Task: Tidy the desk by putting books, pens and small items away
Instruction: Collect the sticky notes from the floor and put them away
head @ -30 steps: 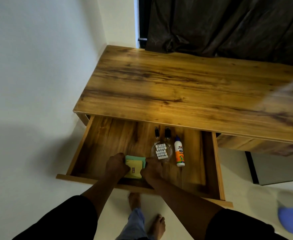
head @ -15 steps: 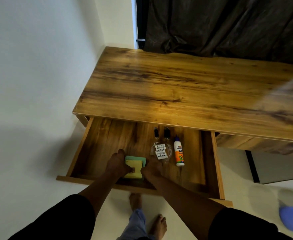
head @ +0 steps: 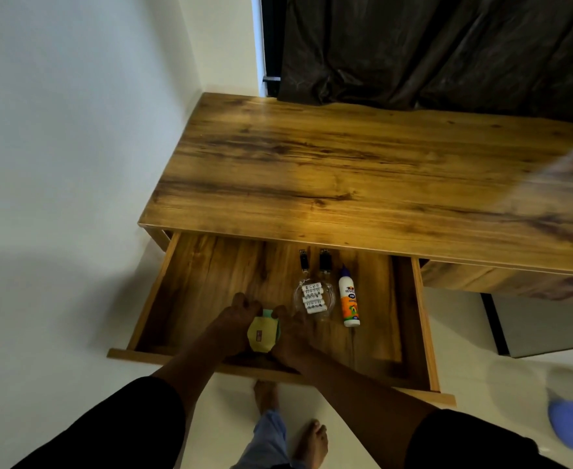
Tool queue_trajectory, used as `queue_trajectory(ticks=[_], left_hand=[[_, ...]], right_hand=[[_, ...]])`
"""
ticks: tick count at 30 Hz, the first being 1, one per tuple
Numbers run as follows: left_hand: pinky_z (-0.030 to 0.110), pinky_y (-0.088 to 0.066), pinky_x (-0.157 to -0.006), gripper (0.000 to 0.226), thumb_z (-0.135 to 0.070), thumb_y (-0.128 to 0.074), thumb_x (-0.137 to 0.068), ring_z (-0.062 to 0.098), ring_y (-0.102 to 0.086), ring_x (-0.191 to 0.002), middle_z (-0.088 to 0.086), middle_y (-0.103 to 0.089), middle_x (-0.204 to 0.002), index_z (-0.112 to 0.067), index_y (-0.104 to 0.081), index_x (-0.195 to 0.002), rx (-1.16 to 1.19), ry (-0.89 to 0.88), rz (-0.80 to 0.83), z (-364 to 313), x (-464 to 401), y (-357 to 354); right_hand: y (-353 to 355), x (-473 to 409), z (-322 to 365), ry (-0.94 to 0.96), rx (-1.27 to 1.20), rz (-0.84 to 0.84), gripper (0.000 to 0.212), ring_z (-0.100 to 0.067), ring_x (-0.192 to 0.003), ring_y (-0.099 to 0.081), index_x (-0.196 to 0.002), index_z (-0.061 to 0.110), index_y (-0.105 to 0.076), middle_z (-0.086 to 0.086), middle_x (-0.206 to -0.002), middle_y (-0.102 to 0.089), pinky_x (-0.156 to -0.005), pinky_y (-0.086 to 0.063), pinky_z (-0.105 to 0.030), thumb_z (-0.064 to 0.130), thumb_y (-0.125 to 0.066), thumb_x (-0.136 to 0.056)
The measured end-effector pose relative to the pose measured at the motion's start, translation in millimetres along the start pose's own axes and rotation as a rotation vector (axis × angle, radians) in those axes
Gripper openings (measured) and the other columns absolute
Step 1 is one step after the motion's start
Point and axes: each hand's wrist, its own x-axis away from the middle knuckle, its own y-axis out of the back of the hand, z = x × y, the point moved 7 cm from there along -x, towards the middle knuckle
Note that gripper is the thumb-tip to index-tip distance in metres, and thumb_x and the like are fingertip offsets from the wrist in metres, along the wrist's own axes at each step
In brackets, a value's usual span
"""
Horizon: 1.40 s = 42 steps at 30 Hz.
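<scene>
Both hands, left hand (head: 236,324) and right hand (head: 290,333), are pinching the notes (head: 263,336) near the drawer (head: 210,265) front edge. Light, flexible paper; grip by side edges.

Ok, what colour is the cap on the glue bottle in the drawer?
Blue: the glue bottle has a blue cap at its far end, seen in the head view.

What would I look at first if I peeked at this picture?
Probably the two hands, left hand and right hand, holding a yellow and green sticky note pad between them at the front of the open wooden drawer. Next, just to the right, a clear dish of white batteries and a white glue bottle lying beside it.
</scene>
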Motion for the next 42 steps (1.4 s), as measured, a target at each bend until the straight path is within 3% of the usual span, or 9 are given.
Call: queue_trajectory(ticks=[5,9,12,21,26,32,36,39,42], left_hand=[[0.034,-0.054,-0.093,0.089,-0.052,-0.078,-0.077,0.031,-0.062,-0.110,0.016,-0.031,-0.147,-0.016,-0.037,-0.147,-0.047,-0.022,-0.005,1.3,-2.4,1.9],[0.037,-0.049,-0.105,0.111,-0.047,-0.086,-0.068,0.038,-0.044,-0.134,0.013,-0.023,-0.155,-0.015,-0.024,-0.154,-0.043,-0.024,0.062,9.0,-11.9,0.4],[0.037,-0.046,-0.108,0.107,-0.039,-0.086,-0.069,0.035,-0.036,-0.140,0.012,-0.019,-0.159,-0.016,-0.026,-0.154,-0.028,-0.004,0.111,13.6,-17.6,-3.2],[0.039,-0.052,-0.099,0.080,-0.029,-0.085,-0.073,0.029,-0.057,-0.120,0.010,-0.035,-0.147,-0.018,-0.044,-0.141,0.001,0.044,0.060,6.3,-17.7,1.5],[0.040,-0.051,-0.100,0.075,-0.029,-0.081,-0.077,0.030,-0.056,-0.122,0.011,-0.036,-0.146,-0.016,-0.044,-0.141,-0.026,0.037,0.055,2.8,-15.4,2.4],[0.043,-0.055,-0.093,0.084,-0.043,-0.084,-0.069,0.031,-0.059,-0.116,0.008,-0.037,-0.146,-0.020,-0.045,-0.140,0.013,0.087,-0.028,-0.2,-3.3,18.0],[0.035,-0.045,-0.106,0.075,-0.047,-0.082,-0.076,0.027,-0.051,-0.130,0.007,-0.053,-0.142,-0.014,-0.055,-0.137,0.029,-0.215,-0.183,-30.0,23.7,32.4],[0.037,-0.049,-0.105,0.090,-0.078,-0.071,-0.069,0.012,-0.053,-0.125,-0.006,-0.054,-0.138,-0.025,-0.051,-0.140,0.113,-0.292,-0.107,-30.9,39.2,21.0],[0.041,-0.043,-0.112,0.117,-0.092,-0.063,-0.058,0.013,-0.042,-0.137,-0.008,-0.041,-0.151,-0.027,-0.034,-0.151,0.016,-0.262,0.004,-21.0,40.8,-2.3]], right_hand=[[-1.8,-3.5,1.4,0.013,-0.019,0.073,0.075,-0.042,-0.133,-0.045,-0.148,0.018,-0.034,-0.019,-0.147,-0.040,-0.108,-0.041,-0.051,0.024,-0.076,-0.085],[2.5,-8.9,7.2,0.005,0.142,-0.012,0.096,-0.038,-0.150,-0.020,-0.159,0.025,-0.008,-0.018,-0.163,-0.017,-0.121,-0.020,-0.052,0.056,-0.065,-0.088],[2.2,-12.1,5.9,-0.009,0.164,0.051,0.082,-0.035,-0.153,-0.013,-0.161,0.024,-0.008,-0.013,-0.166,-0.014,-0.124,-0.014,-0.051,0.049,-0.054,-0.098],[3.7,-17.7,2.3,0.017,0.133,0.075,0.059,-0.041,-0.133,-0.046,-0.151,0.010,-0.031,-0.023,-0.148,-0.042,-0.108,-0.041,-0.048,0.018,-0.057,-0.099],[0.5,-15.6,-1.6,0.030,0.121,0.042,0.074,-0.035,-0.147,-0.027,-0.160,0.023,-0.013,-0.017,-0.163,-0.019,-0.116,-0.031,-0.041,0.020,-0.058,-0.100],[8.2,-5.9,-3.0,0.063,0.119,0.060,0.077,-0.038,-0.147,-0.028,-0.158,0.021,-0.018,-0.017,-0.160,-0.027,-0.119,-0.028,-0.047,0.034,-0.062,-0.096],[28.2,21.7,-7.4,0.196,0.034,-0.010,0.061,-0.032,-0.127,-0.053,-0.141,0.025,-0.042,-0.010,-0.138,-0.054,-0.103,-0.048,-0.044,0.040,-0.068,-0.088],[27.9,42.0,-20.8,0.282,0.056,0.088,0.063,-0.027,-0.115,-0.062,-0.136,0.023,-0.049,-0.006,-0.129,-0.062,-0.094,-0.053,-0.040,0.051,-0.071,-0.085],[29.2,58.3,-32.7,0.342,0.123,0.097,0.076,-0.024,-0.123,-0.055,-0.142,0.025,-0.045,-0.004,-0.138,-0.056,-0.096,-0.050,-0.037,0.060,-0.073,-0.081]])
